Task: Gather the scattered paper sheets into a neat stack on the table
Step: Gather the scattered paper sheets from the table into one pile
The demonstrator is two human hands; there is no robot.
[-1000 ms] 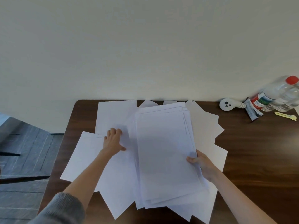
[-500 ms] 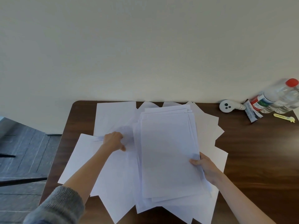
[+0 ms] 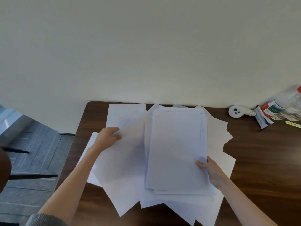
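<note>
From the head view, a dark wooden bench (image 3: 263,163) stands against a plain pale wall (image 3: 146,46), and white paper covers most of its left half. In the middle lies a rough stack (image 3: 175,152) of sheets, its long edges running away from the person and the corners not quite squared. The right hand (image 3: 210,170) grips this stack at its near right edge, with the thumb laid on the top sheet and the fingers tucked out of sight underneath. The left hand (image 3: 108,137) pinches the left edge of a loose sheet (image 3: 123,162) just beside the stack; this sheet looks blurred, and it overlaps the other paper around it. More scattered sheets (image 3: 218,132) fan out from under the stack at the right and near sides, and another flat sheet (image 3: 125,115) lies at the far left by the wall. A grey sleeve (image 3: 45,220) shows at the left forearm. At the far right of the bench, well apart from the paper, sit a small white round device (image 3: 236,111), a dark packet (image 3: 262,119), some clear plastic bottles (image 3: 283,106) and a yellow strip (image 3: 293,124). Grey floor (image 3: 32,152) shows to the left of the bench.
</note>
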